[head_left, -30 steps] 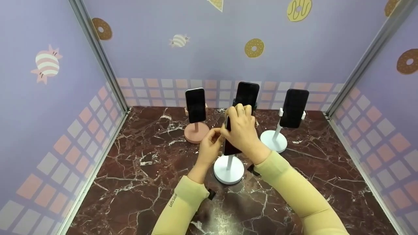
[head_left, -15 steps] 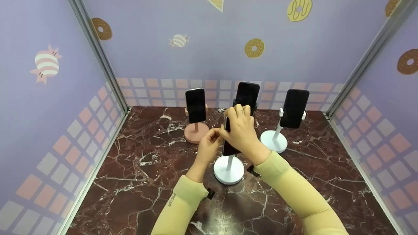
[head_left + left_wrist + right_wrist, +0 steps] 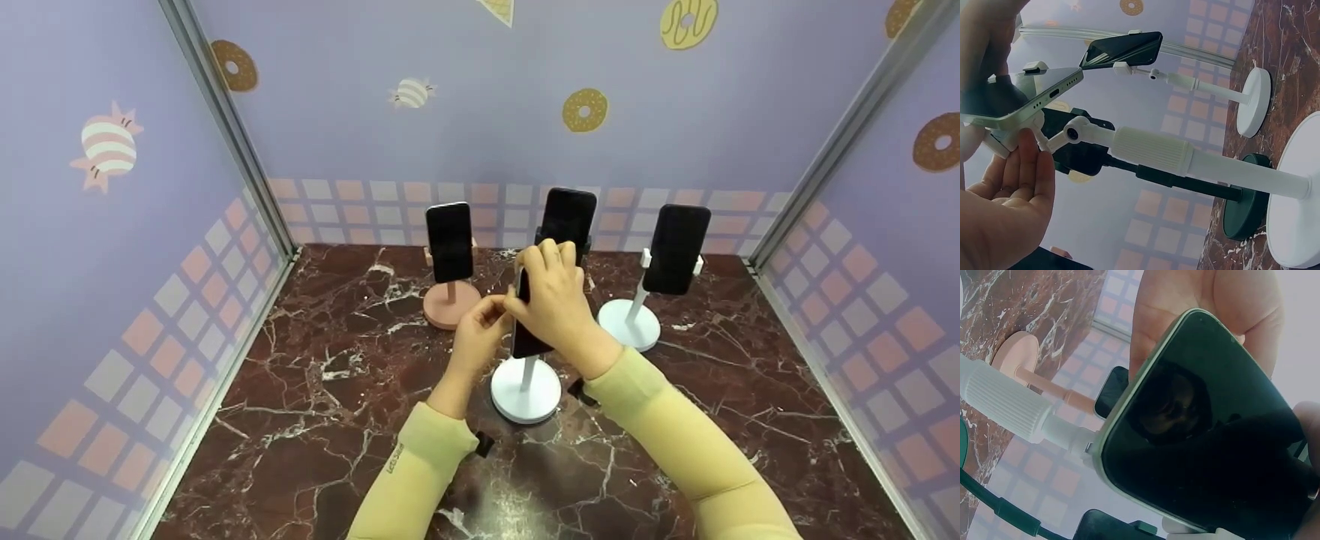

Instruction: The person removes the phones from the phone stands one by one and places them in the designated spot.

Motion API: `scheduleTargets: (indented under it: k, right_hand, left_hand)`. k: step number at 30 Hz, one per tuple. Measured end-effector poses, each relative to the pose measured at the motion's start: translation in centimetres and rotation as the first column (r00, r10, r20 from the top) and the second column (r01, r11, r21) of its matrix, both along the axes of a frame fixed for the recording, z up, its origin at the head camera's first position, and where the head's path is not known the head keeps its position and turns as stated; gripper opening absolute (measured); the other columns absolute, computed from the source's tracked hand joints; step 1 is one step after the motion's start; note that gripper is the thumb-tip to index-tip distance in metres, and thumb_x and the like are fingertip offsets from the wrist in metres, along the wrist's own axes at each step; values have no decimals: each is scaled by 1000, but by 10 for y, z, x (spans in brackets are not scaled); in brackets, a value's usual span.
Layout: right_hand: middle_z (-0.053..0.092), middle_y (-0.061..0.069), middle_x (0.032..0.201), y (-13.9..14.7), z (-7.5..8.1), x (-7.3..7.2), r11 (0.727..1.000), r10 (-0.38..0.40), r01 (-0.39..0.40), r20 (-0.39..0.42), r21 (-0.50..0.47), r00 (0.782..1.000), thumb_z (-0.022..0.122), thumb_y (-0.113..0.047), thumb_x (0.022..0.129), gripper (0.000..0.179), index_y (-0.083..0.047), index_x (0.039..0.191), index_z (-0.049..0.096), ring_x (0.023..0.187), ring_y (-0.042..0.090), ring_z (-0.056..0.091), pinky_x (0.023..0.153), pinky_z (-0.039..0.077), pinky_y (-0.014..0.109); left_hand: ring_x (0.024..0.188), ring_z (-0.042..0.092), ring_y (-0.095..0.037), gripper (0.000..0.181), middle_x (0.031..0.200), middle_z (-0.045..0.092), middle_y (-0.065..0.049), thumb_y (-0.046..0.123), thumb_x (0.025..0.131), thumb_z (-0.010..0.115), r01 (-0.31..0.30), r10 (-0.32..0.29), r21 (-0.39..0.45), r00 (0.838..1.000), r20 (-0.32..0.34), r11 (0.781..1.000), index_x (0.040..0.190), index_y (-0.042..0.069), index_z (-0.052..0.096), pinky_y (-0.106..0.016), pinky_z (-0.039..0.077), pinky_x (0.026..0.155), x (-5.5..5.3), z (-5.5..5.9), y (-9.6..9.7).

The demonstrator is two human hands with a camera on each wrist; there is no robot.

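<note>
Marbled tabletop [image 3: 300,450], lilac walls [image 3: 480,142]

Metal-framed booth [image 3: 241,154], donut-printed panels [image 3: 480,142]

There are four phones [image 3: 531,341] and four stands [image 3: 526,394].

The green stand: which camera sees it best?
The left wrist view, because the green stand shows its round base and long pole. The right wrist view catches part of the pole and the base's edge; the head view hides both behind the hands.
</note>
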State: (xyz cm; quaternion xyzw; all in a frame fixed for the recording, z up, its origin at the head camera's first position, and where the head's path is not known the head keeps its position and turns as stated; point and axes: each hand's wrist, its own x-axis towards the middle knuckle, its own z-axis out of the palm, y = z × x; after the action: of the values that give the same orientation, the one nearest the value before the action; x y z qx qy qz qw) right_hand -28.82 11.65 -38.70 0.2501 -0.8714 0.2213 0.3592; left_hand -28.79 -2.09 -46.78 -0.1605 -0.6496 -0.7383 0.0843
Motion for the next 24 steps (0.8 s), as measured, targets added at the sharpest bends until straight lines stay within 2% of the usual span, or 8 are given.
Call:
scheduleTargets:
  k: [3, 5, 8, 11, 13, 16, 20, 24]
  right_hand:
    - [49, 15, 98, 0, 0, 0, 1000, -1, 1, -12, 5, 1000, 73, -14, 79, 34, -6, 104, 51, 99, 37, 41, 61, 40, 44]
    - [49, 15, 98, 0, 1, 0, 1000, -3, 4, -29, 9, 1000, 74, -14, 79, 34, -6, 104, 51, 98, 37, 41, 60, 40, 44]
    - [49, 15, 97, 0, 2, -1, 1000, -5, 6, -53, 9, 999, 74, -14, 78, 35, -6, 103, 52, 97, 37, 42, 59, 40, 44]
    - [49, 15, 97, 0, 3, 0, 1000, -4, 4, -67, 7, 998, 74, -14, 78, 35, -5, 103, 52, 97, 37, 42, 58, 39, 43]
    - [49, 15, 97, 0, 4, 0, 1000, -4, 5, -74, 5, 997, 74, -14, 78, 35, -5, 103, 51, 97, 37, 42, 58, 39, 43]
    - [50, 15, 97, 0, 6, 0, 1000, -9, 9, -88, 2, 996, 74, -14, 78, 35, -5, 103, 51, 96, 38, 43, 58, 39, 44]
    - [51, 16, 98, 0, 7, -1, 1000, -10, 9, -93, -9, 996, 74, -15, 77, 34, -5, 102, 52, 97, 39, 43, 60, 42, 46]
    - [51, 17, 99, 0, 8, 0, 1000, -4, 2, -80, -21, 997, 73, -16, 78, 34, -5, 102, 52, 98, 39, 43, 62, 42, 46]
  left_hand:
    - [93, 62, -3, 27, 105, 70, -7, 1, 102, 58, 20, -20, 18, 1000, 11, 1000, 121, -19, 59, -19, 53, 87, -1, -3, -1]
    - [96, 63, -3, 32, 109, 70, -5, 4, 105, 51, 58, -62, 95, 997, 41, 994, 127, -19, 56, -20, 53, 89, -2, -6, -1]
    - [104, 62, -6, 37, 118, 68, -14, -1, 101, 42, 53, -58, 120, 997, 41, 991, 133, -19, 51, -22, 52, 91, -3, -13, 1]
    - [108, 61, -17, 45, 125, 63, -26, -12, 89, 42, 11, -11, -21, 1000, -26, 1000, 134, -17, 50, -24, 53, 91, -8, -24, 4]
    - [112, 63, -28, 51, 131, 60, -32, -17, 86, 46, -13, -2, -162, 996, -89, 987, 136, -14, 50, -28, 56, 95, -11, -30, 7]
    - [116, 65, -41, 53, 133, 62, -32, -16, 87, 57, 4, -52, -289, 986, -156, 957, 139, -13, 50, -41, 56, 102, -14, -38, 12]
    - [117, 66, -45, 48, 127, 68, -29, -1, 88, 69, 33, -108, -360, 976, -191, 933, 134, -12, 57, -48, 53, 105, -16, -43, 20]
    - [109, 69, -43, 38, 117, 72, -27, 6, 89, 71, 25, -110, -371, 972, -208, 928, 122, -11, 65, -45, 56, 98, -16, -48, 31]
